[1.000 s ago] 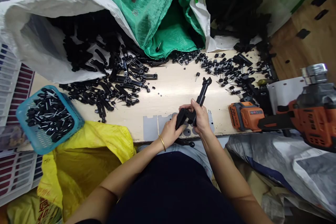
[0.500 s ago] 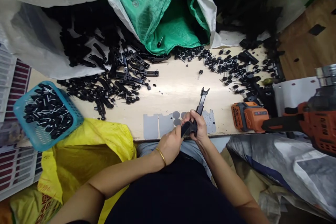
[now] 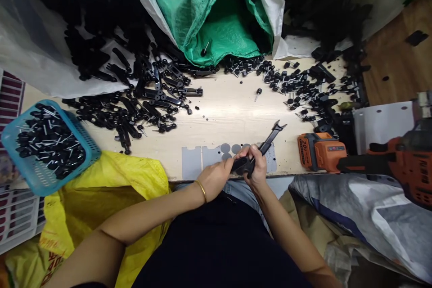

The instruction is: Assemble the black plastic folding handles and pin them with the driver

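Note:
A black plastic part (image 3: 267, 142) with a forked end is held between my two hands at the front edge of the table, the fork pointing up and to the right. My left hand (image 3: 216, 178), with a gold bangle at the wrist, is closed on the part's lower left end. Wrapped round its middle, near a wider black joint, is my right hand (image 3: 257, 166). The fingers cover much of the joint. Grey flat pieces (image 3: 191, 162) lie on the table beside and behind the hands.
Black arms (image 3: 157, 96) spill from a white sack at left. Black knobs with metal pins (image 3: 300, 87) lie at back right. A blue basket (image 3: 92, 146) of knobs stands at left, a yellow sack (image 3: 135, 166) near it. An orange power drill (image 3: 324, 152) is at right; a green sack (image 3: 202, 4) behind.
The forked end of the black part has swung to the right and slightly down. Both hands still hold it, and the left has moved slightly left. The whole view has shifted a little.

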